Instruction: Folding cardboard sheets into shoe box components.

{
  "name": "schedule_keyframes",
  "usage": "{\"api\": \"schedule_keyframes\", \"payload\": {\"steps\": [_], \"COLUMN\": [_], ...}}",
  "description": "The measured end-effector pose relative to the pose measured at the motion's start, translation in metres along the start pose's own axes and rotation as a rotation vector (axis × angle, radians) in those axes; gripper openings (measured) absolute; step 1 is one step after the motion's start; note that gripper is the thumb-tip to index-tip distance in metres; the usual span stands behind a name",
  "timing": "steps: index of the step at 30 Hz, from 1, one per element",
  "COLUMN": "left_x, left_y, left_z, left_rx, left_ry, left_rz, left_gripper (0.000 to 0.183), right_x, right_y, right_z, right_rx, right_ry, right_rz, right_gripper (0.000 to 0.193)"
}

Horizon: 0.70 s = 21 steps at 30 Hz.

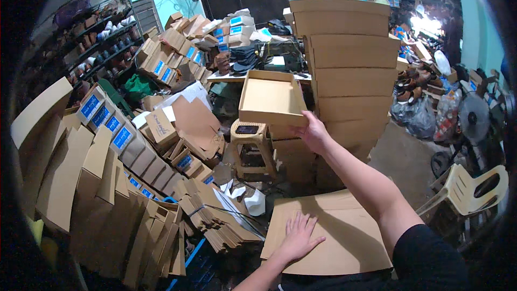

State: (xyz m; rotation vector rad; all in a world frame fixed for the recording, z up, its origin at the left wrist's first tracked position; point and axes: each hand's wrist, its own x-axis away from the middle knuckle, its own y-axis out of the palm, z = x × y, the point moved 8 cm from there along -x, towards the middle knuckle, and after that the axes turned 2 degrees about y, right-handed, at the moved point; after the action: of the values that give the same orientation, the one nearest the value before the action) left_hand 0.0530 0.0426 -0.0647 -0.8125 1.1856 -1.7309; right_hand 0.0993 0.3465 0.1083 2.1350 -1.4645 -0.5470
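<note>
My right hand [312, 133], with the arm stretched forward, grips the near right corner of a shallow open cardboard tray [266, 97]. Nothing lies inside the tray, which is tilted toward me above a plastic stool. Flat on a brown cardboard sheet [344, 231] in front of me rests my left hand [299, 237], its fingers spread. Right beside the held tray rises a tall stack of cardboard boxes [350, 81].
A beige stool [253, 151] with a dark phone [247, 129] on it stands ahead. Tied flat cardboard [210, 215] and rows of labelled boxes [134, 156] crowd the left. At right are a plastic chair [468, 188] and a fan [474, 116].
</note>
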Motion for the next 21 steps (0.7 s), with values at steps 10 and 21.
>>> {"api": "schedule_keyframes", "payload": {"steps": [10,21], "left_x": [-0.006,-0.002], "left_y": [-0.008,-0.005], "left_z": [0.004,0.0], "left_rx": [-0.011,0.013], "left_ry": [0.01,0.002], "left_rz": [0.025,0.038], "left_gripper": [0.09,0.089], "right_x": [-0.061,-0.055], "right_y": [-0.013,-0.019], "right_z": [-0.002,0.008], "right_rx": [0.108,0.02], "right_ry": [0.026,0.063], "right_rz": [0.092,0.185], "right_gripper": [0.048,0.058]}}
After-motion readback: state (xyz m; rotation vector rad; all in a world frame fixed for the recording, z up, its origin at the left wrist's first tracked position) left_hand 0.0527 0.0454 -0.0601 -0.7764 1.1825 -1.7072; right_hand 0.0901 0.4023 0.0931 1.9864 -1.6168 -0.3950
